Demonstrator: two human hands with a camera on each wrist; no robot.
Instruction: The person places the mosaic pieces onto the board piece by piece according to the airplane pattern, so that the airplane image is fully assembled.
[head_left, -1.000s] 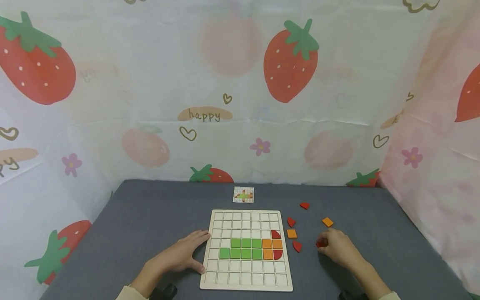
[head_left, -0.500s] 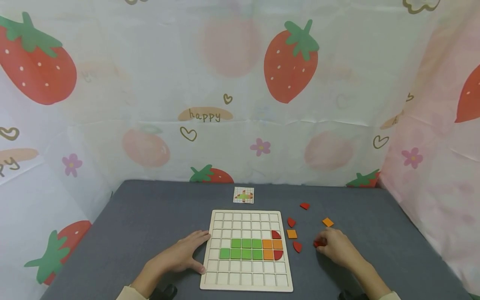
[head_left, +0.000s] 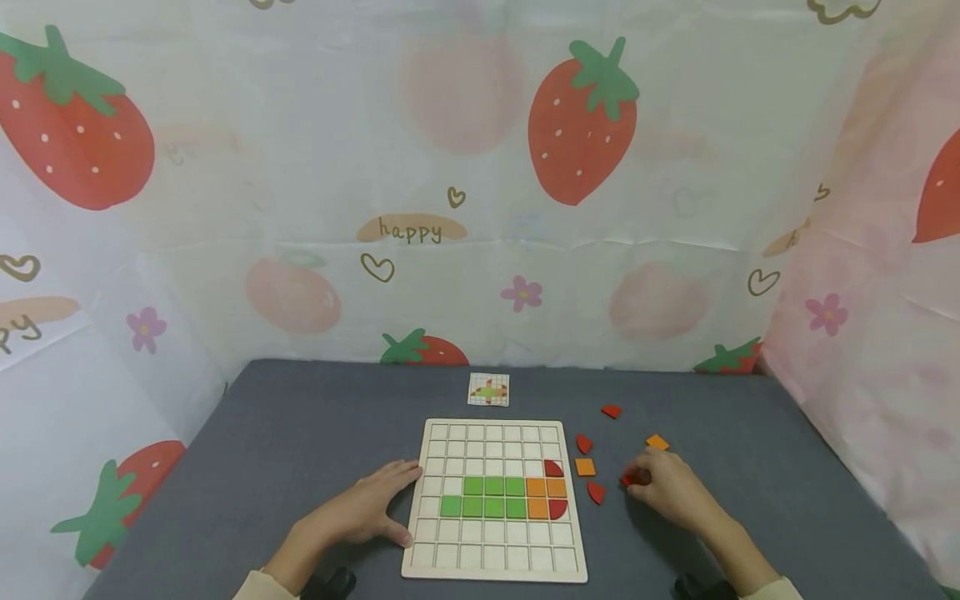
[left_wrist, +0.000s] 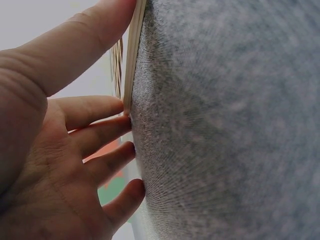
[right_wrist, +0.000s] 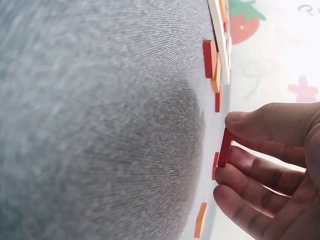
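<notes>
A pale wooden grid board (head_left: 457,555) lies on the dark grey table, with several green square tiles (head_left: 494,485), orange square tiles (head_left: 537,507) and two rounded red tiles (head_left: 557,508) in its cells. My left hand (head_left: 362,506) rests at the board's left edge, thumb and fingers spread; the left wrist view shows the fingertips against the rim. To the right of the board, my right hand (head_left: 675,490) pinches a red tile (right_wrist: 226,147) between thumb and fingers, above the tabletop.
Between board and right hand lie a red tile (head_left: 596,492), an orange tile (head_left: 585,467) and another red tile (head_left: 583,443). Farther off are a red tile (head_left: 612,411) and an orange tile (head_left: 657,442). Behind the board lies a pattern card (head_left: 488,390); a printed curtain (head_left: 337,167) surrounds the table.
My right hand has shifted slightly left and away from me, toward the board, with the red tile pinched in it. The left hand and the board stay in place.
</notes>
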